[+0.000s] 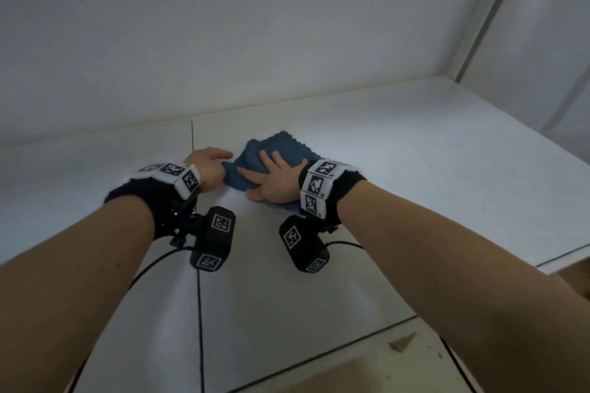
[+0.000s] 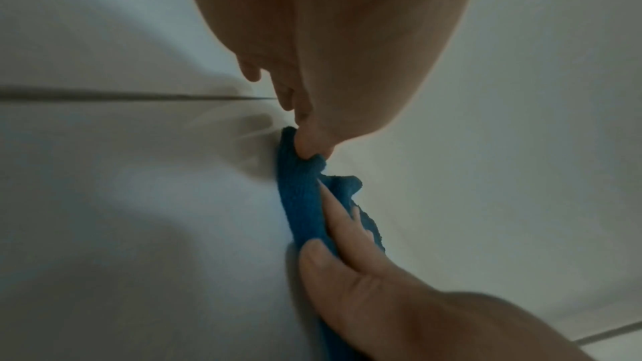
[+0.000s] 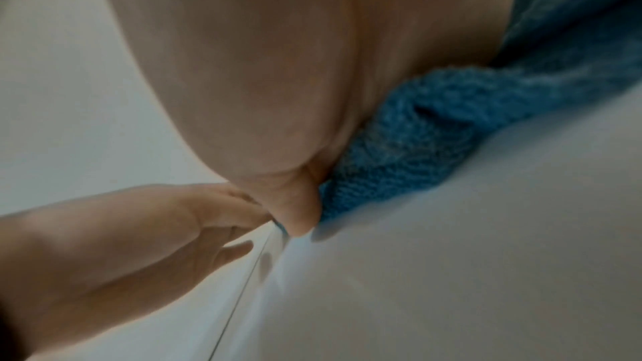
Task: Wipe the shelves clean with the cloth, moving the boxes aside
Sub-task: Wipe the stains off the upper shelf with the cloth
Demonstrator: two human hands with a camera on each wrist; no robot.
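Both forearms reach in from the near edge, each wrist wearing a black strap with a marker band and a small camera block slung beneath. Right hand lies flat on the blue cloth, fingers spread straight, pressing it onto the white shelf. Left hand sits just beside it at the cloth's left edge, and the left wrist view shows thumb and fingertips pinching a bunched corner of the fabric. Cloth is rumpled, lying towards the back of the shelf, close to the rear wall, right of a dark seam across the board
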